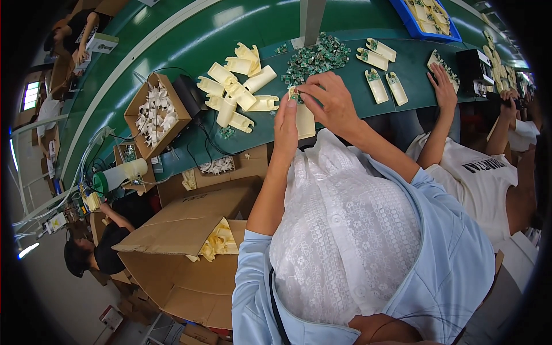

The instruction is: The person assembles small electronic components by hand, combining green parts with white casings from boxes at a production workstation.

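A cream plastic shell is gripped in my left hand, close to the near edge of the green bench. At its upper end sits a small green circuit board. The fingers of my right hand are closed in a pinch at that board, partly covering it. Just beyond my hands lies a heap of small circuit boards. To the left, several cream shells are piled loosely. On the right, several shells with boards at their upper ends lie in pairs.
An open carton of small white parts stands at the left beside a black box. A blue bin of shells is at the back right. A metal post rises behind the board heap. A co-worker's hand is to the right.
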`<action>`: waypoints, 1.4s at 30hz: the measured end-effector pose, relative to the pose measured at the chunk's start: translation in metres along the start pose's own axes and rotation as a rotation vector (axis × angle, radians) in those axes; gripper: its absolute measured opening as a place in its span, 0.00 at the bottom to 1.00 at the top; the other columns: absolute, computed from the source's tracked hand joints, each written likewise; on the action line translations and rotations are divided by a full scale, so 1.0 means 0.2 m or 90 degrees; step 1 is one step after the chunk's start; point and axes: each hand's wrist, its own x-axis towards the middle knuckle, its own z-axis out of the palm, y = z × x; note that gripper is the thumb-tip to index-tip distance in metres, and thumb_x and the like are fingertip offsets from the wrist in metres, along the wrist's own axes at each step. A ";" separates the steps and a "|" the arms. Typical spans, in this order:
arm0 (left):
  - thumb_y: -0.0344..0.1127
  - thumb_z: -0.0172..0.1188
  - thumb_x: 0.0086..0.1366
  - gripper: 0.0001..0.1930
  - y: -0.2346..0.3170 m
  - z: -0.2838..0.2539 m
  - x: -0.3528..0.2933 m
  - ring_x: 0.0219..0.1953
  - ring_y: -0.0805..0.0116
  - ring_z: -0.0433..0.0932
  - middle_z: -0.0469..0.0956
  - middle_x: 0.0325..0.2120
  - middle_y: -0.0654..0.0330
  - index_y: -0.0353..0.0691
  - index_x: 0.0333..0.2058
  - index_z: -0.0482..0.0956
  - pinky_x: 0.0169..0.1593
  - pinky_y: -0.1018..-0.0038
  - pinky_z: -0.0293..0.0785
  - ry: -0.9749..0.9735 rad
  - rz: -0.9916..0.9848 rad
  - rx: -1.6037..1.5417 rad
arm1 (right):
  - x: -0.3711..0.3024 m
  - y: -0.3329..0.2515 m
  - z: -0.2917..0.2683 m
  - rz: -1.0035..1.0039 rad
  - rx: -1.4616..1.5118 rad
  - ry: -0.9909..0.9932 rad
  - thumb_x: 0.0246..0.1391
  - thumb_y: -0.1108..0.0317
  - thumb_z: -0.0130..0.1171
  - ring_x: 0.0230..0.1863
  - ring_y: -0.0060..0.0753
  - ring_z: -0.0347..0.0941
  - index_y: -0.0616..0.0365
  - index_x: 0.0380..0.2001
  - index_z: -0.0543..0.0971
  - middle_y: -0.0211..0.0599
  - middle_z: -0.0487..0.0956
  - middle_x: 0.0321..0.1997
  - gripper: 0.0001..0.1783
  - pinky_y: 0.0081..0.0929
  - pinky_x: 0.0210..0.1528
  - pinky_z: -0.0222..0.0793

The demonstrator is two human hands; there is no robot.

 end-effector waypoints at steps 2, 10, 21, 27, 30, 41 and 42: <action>0.44 0.43 0.71 0.25 0.00 0.00 0.00 0.48 0.75 0.71 0.70 0.49 0.59 0.31 0.59 0.62 0.50 0.79 0.68 0.002 0.004 0.008 | 0.00 0.00 0.00 0.000 0.001 0.000 0.43 0.73 0.63 0.37 0.37 0.70 0.58 0.31 0.79 0.34 0.74 0.34 0.08 0.32 0.39 0.63; 0.42 0.42 0.71 0.21 0.05 0.02 -0.01 0.42 0.79 0.71 0.74 0.43 0.61 0.33 0.55 0.67 0.45 0.81 0.68 0.047 0.037 0.165 | 0.01 0.00 0.01 -0.036 -0.006 0.004 0.43 0.74 0.63 0.38 0.36 0.69 0.58 0.31 0.79 0.34 0.74 0.34 0.09 0.32 0.39 0.63; 0.40 0.42 0.71 0.17 0.10 0.08 -0.01 0.37 0.78 0.75 0.76 0.36 0.62 0.34 0.49 0.70 0.38 0.82 0.71 0.076 -0.014 -0.091 | -0.05 0.00 0.04 0.536 0.634 -0.112 0.59 0.70 0.50 0.46 0.27 0.72 0.60 0.51 0.74 0.37 0.76 0.46 0.17 0.24 0.48 0.68; 0.40 0.41 0.71 0.17 0.05 0.07 0.00 0.36 0.76 0.76 0.76 0.37 0.61 0.35 0.49 0.70 0.37 0.80 0.73 0.111 0.033 -0.053 | -0.08 -0.01 0.08 0.386 0.526 -0.088 0.62 0.69 0.46 0.46 0.21 0.70 0.62 0.52 0.72 0.36 0.76 0.48 0.17 0.19 0.47 0.67; 0.40 0.41 0.71 0.17 0.06 0.10 0.00 0.36 0.77 0.75 0.76 0.37 0.62 0.35 0.49 0.70 0.37 0.80 0.72 0.122 0.046 -0.046 | -0.07 -0.02 0.09 0.387 0.557 -0.056 0.62 0.70 0.46 0.46 0.22 0.71 0.62 0.52 0.72 0.36 0.75 0.48 0.17 0.19 0.48 0.66; 0.41 0.40 0.72 0.18 0.03 0.10 -0.01 0.38 0.78 0.73 0.75 0.40 0.61 0.35 0.51 0.70 0.41 0.80 0.70 0.117 0.072 -0.022 | -0.09 -0.01 0.11 0.387 0.621 -0.053 0.61 0.73 0.44 0.50 0.24 0.68 0.60 0.53 0.71 0.36 0.71 0.52 0.17 0.21 0.53 0.63; 0.41 0.40 0.72 0.19 0.05 0.11 0.00 0.39 0.77 0.73 0.75 0.40 0.61 0.35 0.51 0.70 0.42 0.80 0.70 0.113 0.060 -0.049 | -0.08 0.00 0.11 0.385 0.624 -0.056 0.61 0.73 0.44 0.50 0.24 0.68 0.60 0.53 0.71 0.36 0.71 0.52 0.17 0.21 0.53 0.63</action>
